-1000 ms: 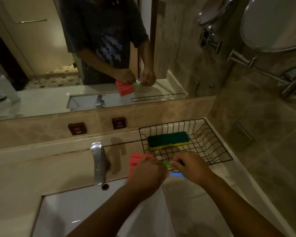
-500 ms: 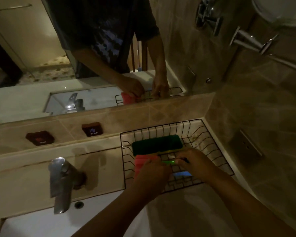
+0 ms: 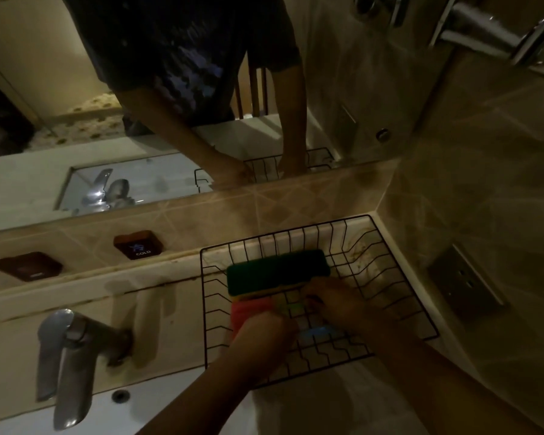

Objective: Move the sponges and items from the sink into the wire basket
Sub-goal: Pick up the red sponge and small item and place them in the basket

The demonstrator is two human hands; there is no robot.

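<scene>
Both hands have been carried from the basket's near edge into the wire basket (image 3: 399,279). Two sponges are counted there: one green sponge (image 3: 277,270) lying flat, one red sponge (image 3: 248,310) gripped by the left hand (image 3: 261,335). A small green-and-blue item (image 3: 316,331) is pinched by the right hand (image 3: 339,304). One faucet (image 3: 65,356) is seen leftward.

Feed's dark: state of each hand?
Left hand: closed on the red ridged sponge.
Right hand: closed on a small green-and-blue item, identity unclear.
</scene>
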